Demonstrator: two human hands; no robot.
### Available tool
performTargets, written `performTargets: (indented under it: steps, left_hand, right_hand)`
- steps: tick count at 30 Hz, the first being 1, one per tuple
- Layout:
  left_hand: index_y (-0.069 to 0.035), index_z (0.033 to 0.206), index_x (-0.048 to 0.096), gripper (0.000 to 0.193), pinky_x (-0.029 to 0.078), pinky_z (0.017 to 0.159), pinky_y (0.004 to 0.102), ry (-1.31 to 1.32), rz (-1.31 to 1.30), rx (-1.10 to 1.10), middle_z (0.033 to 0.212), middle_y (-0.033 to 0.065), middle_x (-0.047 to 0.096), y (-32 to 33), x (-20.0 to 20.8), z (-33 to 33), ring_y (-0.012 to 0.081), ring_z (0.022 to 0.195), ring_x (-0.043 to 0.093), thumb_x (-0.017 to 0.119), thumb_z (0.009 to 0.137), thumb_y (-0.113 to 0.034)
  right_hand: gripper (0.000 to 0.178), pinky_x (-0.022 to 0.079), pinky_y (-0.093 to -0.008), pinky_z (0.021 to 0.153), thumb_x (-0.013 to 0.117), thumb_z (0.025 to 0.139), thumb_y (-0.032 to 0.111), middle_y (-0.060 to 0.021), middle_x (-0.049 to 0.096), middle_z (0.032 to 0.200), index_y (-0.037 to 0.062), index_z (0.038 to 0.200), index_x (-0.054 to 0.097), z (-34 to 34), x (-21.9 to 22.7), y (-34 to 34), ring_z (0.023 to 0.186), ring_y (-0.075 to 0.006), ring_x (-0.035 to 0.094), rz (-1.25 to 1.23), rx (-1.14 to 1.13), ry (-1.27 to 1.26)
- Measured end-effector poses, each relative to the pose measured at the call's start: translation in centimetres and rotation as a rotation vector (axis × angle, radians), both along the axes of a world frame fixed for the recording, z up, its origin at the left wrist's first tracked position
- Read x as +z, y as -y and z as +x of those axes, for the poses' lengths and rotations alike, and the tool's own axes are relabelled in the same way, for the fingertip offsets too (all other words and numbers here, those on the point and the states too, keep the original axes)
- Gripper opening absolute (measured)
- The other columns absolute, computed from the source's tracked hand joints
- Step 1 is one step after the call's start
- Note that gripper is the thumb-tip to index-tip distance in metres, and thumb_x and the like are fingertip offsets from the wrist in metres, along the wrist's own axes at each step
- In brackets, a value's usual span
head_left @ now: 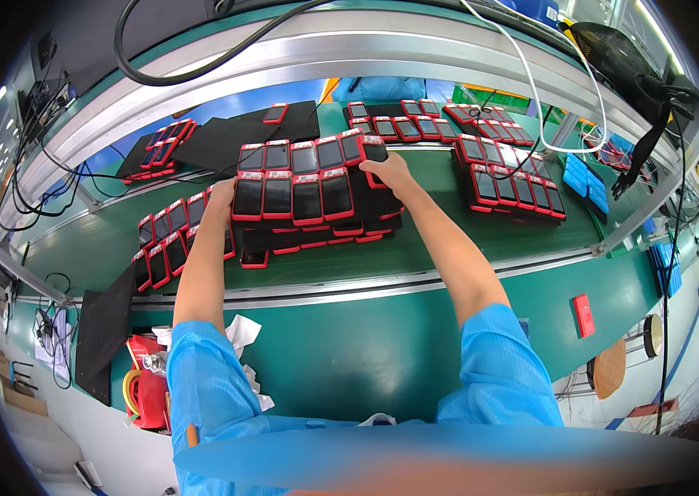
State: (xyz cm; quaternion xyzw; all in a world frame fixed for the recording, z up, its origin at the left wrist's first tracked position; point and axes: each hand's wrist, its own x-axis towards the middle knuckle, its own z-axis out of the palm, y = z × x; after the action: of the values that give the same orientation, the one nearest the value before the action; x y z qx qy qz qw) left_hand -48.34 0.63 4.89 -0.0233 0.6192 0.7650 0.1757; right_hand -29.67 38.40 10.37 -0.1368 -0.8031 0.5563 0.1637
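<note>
Head view, centre: a stack of black trays point(320, 227) sits on the green conveyor belt point(415, 248), its top layer filled with red-edged handsets point(306, 198) lying screen-up in two rows, so every screen can be seen at once.
Left hand point(221, 197): pressed against the stack's left edge at the top tray; the fingers are hidden behind the handsets, so I cannot tell how far they are closed (it looks to be steadying the pile).
Right hand point(389, 174): closed on one handset point(374, 150) at the right end of the back row, at the tray's far corner.
Left of frame: another tray of handsets point(169, 240) just beside the stack.
Upper right: further filled trays point(508, 178) on the belt.
Lower left: a red container point(147, 388) and white cloth point(243, 335).
</note>
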Motion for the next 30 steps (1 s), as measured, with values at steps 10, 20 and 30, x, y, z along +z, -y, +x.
performTargets:
  steps: [10,20,30]
  left_hand:
    - [0.001,0.109,0.065,0.027,0.053,0.068,0.0295,-0.283,-0.082,-0.076,0.095,0.0045,0.067,-2.2,5.6,18.3,0.0123,0.079,0.063,0.049,0.104,-0.019]
    - [-0.001,0.110,0.064,0.019,0.038,0.059,0.0217,-0.103,-0.257,-0.142,0.081,-0.0042,0.059,2.4,-2.4,43.1,0.0034,0.069,0.049,0.052,0.103,-0.014]
    - [0.001,0.123,0.063,0.029,0.048,0.070,0.0315,-0.701,-0.682,0.116,0.094,0.0122,0.060,2.7,-1.8,43.4,0.0205,0.081,0.058,0.056,0.094,0.001]
  right_hand:
    - [0.047,0.053,-0.0327,0.074,0.080,0.073,0.024,-0.0103,0.069,0.095,-0.0042,0.107,0.066,16.6,4.5,-1.0,0.083,-0.0163,0.066,-0.240,0.029,-0.084]
    - [0.064,0.050,-0.0308,0.078,0.084,0.070,0.023,-0.0080,0.061,0.094,-0.0068,0.119,0.056,39.6,-4.4,3.1,0.086,-0.0170,0.059,-0.106,-0.178,0.315]
    - [0.078,0.049,-0.0382,0.089,0.084,0.072,0.021,-0.0168,0.060,0.109,-0.0059,0.135,0.047,41.4,-9.2,3.5,0.100,-0.0289,0.061,0.166,-0.328,0.157]
